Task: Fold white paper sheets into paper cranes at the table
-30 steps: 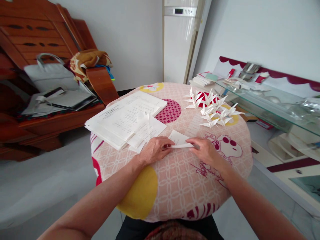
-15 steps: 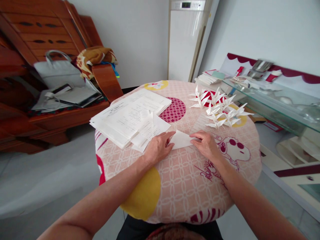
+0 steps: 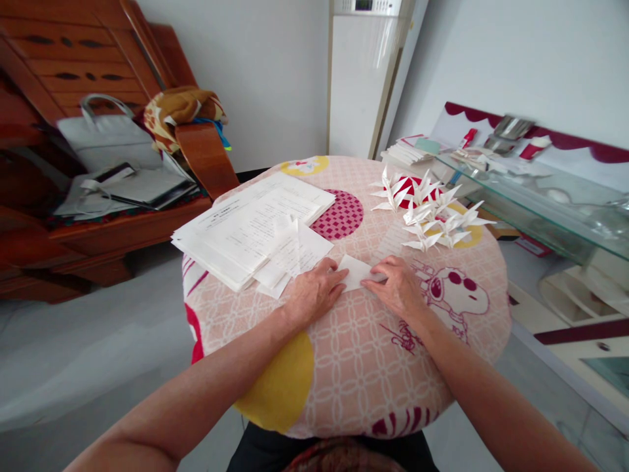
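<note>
A small folded piece of white paper [image 3: 354,273] lies on the cloth-covered round table [image 3: 358,354] between my two hands. My left hand [image 3: 317,288] has its fingers curled on the paper's left edge. From the right, my right hand [image 3: 396,282] pinches the paper's right side, thumb and fingers close together. Just beyond my left hand lie loose sheets of paper [image 3: 309,241], partly under a stack of printed pages [image 3: 246,226]. Several white paper cranes [image 3: 432,206] stand in a cluster at the far right of the table.
To the right is a glass-topped cabinet [image 3: 555,210] holding a metal pot, a paper cup and stacked papers. A wooden bench [image 3: 108,242] with a grey bag [image 3: 108,137] and a brown patterned cloth stands left. A tall white unit [image 3: 361,85] is behind the table.
My right hand has moved slightly left along the paper, and the paper's right part is now folded in, so it looks shorter. The view has shifted a little.
</note>
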`<state>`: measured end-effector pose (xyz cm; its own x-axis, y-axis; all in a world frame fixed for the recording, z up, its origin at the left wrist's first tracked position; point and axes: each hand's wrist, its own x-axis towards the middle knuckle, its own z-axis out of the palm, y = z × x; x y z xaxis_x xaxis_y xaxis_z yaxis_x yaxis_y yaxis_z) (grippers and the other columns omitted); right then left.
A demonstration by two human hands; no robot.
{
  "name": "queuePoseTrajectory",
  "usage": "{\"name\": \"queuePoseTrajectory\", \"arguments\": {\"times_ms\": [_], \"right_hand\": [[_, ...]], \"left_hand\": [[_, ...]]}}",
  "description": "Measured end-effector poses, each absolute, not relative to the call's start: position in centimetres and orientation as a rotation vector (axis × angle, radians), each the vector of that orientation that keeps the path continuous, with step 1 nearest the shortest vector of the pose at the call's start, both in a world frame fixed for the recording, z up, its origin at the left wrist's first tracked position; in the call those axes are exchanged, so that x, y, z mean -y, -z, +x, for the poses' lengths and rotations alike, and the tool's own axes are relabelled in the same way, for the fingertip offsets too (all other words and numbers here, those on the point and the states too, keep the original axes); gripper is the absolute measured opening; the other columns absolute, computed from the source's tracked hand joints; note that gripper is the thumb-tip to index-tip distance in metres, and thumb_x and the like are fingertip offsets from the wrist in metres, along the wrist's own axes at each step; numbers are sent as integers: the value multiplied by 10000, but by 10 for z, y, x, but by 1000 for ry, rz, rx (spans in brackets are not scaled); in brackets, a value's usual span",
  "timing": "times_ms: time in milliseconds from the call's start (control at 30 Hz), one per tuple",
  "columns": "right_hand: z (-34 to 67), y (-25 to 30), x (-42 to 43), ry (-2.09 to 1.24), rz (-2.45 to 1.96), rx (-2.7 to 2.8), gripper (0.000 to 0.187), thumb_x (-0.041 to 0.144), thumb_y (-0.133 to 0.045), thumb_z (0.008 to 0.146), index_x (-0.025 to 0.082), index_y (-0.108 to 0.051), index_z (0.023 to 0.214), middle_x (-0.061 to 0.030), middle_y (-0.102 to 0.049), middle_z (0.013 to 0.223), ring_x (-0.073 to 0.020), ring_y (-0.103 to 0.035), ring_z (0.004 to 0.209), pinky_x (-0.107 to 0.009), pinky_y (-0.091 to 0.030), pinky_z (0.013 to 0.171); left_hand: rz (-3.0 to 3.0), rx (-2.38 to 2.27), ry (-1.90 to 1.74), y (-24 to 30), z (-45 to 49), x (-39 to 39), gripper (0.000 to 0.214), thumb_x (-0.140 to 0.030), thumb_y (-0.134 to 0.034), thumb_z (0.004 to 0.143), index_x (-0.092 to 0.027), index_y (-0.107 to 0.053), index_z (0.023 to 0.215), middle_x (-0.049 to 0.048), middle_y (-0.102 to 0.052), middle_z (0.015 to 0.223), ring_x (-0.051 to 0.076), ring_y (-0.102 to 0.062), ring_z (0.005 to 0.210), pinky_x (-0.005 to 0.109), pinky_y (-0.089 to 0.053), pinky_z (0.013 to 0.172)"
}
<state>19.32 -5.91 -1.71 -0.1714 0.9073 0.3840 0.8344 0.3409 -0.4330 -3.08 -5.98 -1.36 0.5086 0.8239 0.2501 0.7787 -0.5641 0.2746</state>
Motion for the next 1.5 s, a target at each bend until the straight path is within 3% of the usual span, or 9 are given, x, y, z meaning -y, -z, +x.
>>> {"name": "queuePoseTrajectory", "arguments": {"times_ms": [167,500,700,867,967,1067,1133,1300,1500], "right_hand": [[202,20,55,-313,-1455,1999,67,212,-710,763,198,-748,817,-72,-686,872,-231,-635,833,-369,-507,788],[219,23,50,-427,-1356,1939,313,55,-489,752,166,-752,881,-81,-728,897,-188,-654,773,-313,-507,719],[197,4,35,-355,-1582,2050,113,280,-723,744,171,-732,774,-61,-701,762,-200,-620,711,-316,-466,681],[199,-11,15,-922,-1538,1910,81,222,-734,643,175,-674,616,34,-598,539,-115,-502,503,-242,-347,498],[203,-21,9,-1056,-1354,1828,118,264,-736,637,166,-672,639,47,-572,543,-93,-462,497,-229,-328,488],[202,-33,10,-1021,-1261,1784,153,297,-741,648,165,-664,652,52,-557,548,-87,-446,497,-225,-328,491],[198,-39,13,-929,-1221,1774,173,314,-751,656,166,-662,649,38,-583,570,-101,-479,522,-230,-353,508],[186,-41,24,-708,-1105,1815,193,347,-683,803,180,-744,878,-33,-736,837,-179,-648,763,-280,-483,713],[175,-37,35,-513,-1053,1858,190,306,-603,889,176,-713,804,-27,-710,741,-168,-634,688,-266,-480,648]], "left_hand": [[2536,-1288,-577,16,-39,53,370,-301,-614,904,-243,-658,1266,59,-608,1242,124,-646,744,268,-527,705],[2235,-976,-597,11,-63,40,623,-66,-594,737,-198,-576,1345,87,-603,1256,81,-581,693,239,-506,642],[2235,-967,-505,0,-63,34,726,-75,-572,683,-195,-516,1397,53,-661,1085,97,-586,683,226,-482,616],[2092,-1078,-526,-3,-55,22,815,-152,-671,653,-158,-459,1439,66,-704,1077,109,-591,657,247,-491,629],[2019,-1163,-634,-7,-45,11,600,-260,-717,684,-136,-612,1262,39,-713,909,135,-611,699,256,-485,660],[2059,-1090,-739,-17,-35,3,221,-351,-652,784,-141,-697,836,0,-644,717,124,-559,652,235,-428,607],[2071,-1080,-850,-23,-28,3,265,-360,-609,829,-139,-639,685,-16,-572,624,105,-489,588,223,-361,548],[2134,-1088,-1084,-27,-16,11,235,-314,-622,841,-136,-629,688,-5,-583,644,102,-480,604,227,-349,569],[2128,-1000,-1115,-18,-13,17,277,-318,-645,853,-141,-592,648,-24,-562,608,93,-495,583,207,-364,562]]}}
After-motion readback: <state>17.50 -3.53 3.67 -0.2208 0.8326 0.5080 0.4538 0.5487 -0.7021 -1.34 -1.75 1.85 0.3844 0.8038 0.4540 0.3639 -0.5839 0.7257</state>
